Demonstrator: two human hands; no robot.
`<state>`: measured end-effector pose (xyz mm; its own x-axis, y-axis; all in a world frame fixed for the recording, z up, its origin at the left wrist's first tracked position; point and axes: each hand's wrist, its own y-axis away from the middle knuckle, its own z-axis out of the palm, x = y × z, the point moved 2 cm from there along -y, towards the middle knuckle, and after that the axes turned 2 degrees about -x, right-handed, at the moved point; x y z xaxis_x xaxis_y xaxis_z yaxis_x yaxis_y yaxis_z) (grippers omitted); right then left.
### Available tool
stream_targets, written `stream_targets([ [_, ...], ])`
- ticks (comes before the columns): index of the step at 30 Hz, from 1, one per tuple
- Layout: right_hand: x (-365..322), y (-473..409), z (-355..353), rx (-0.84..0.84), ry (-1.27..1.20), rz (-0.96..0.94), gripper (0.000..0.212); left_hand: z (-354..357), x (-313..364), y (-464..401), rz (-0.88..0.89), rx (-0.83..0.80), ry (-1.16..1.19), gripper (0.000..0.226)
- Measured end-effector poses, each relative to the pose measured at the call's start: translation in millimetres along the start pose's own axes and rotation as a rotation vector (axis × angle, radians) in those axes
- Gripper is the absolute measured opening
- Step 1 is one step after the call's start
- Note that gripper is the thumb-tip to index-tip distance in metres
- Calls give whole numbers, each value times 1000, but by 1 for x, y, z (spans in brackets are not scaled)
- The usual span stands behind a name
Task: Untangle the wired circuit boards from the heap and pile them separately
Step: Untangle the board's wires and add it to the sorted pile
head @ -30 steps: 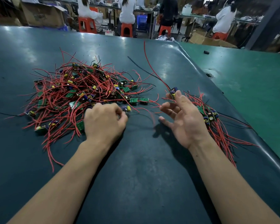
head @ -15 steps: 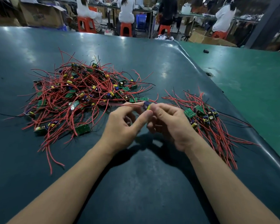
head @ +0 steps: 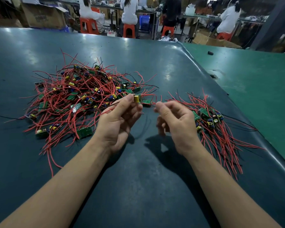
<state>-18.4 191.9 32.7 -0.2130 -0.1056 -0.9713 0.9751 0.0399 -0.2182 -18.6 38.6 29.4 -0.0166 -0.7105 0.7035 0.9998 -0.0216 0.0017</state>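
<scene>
A tangled heap of small green circuit boards with red and black wires (head: 82, 99) lies on the dark mat at the left. A smaller, sorted pile of wired boards (head: 217, 129) lies at the right, its wires trailing toward me. My left hand (head: 120, 120) is raised between the two piles and pinches one board with a yellow capacitor (head: 137, 98) at its fingertips. My right hand (head: 174, 120) hovers beside it with curled fingers, thumb and forefinger pinching a red wire (head: 152, 104) that runs from that board.
The dark mat (head: 146, 178) covers the table and ends in a raised edge (head: 204, 74) at the right, beyond which is a green surface (head: 253, 83). A small black object (head: 210, 53) lies there. Several people sit on orange stools (head: 128, 31) behind the table.
My right hand dropped a board on the right pile and met my left hand at a new board. Now the hands have lifted and drawn apart, the left keeping the board.
</scene>
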Motion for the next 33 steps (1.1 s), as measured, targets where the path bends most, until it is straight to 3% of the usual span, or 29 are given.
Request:
stream_targets([
  [4, 3, 5, 12, -190, -169, 115, 19, 6, -4, 4, -59, -72, -52, 14],
  [7, 1, 1, 7, -140, -291, 130, 23, 7, -7, 5, -5, -54, -193, 11],
  [13, 3, -1, 2, -6, -245, 192, 25, 8, -9, 5, 83, -49, -277, 8],
  [17, 3, -7, -10, 312, -258, 208, 53, 7, -3, 2, 34, -7, -124, 1],
  [20, 2, -11, -29, 524, -277, 145, 54, 3, 0, 2, -9, -38, -113, 17],
  [22, 2, -12, -28, 424, -228, 171, 42, 5, -1, 4, -104, -98, -162, 25],
  [25, 3, -4, -6, -10, -217, 282, 37, 6, -7, 7, -234, -165, -259, 32],
  [27, 3, 1, 5, -185, -207, 307, 29, 6, -9, 8, -258, -205, -275, 29],
  [30, 3, 3, 5, -212, -212, 331, 20, 6, -7, 11, -325, -239, -260, 31],
  [33, 5, 4, 4, -250, -300, 380, 23, 9, -4, 14, -514, -303, -219, 40],
])
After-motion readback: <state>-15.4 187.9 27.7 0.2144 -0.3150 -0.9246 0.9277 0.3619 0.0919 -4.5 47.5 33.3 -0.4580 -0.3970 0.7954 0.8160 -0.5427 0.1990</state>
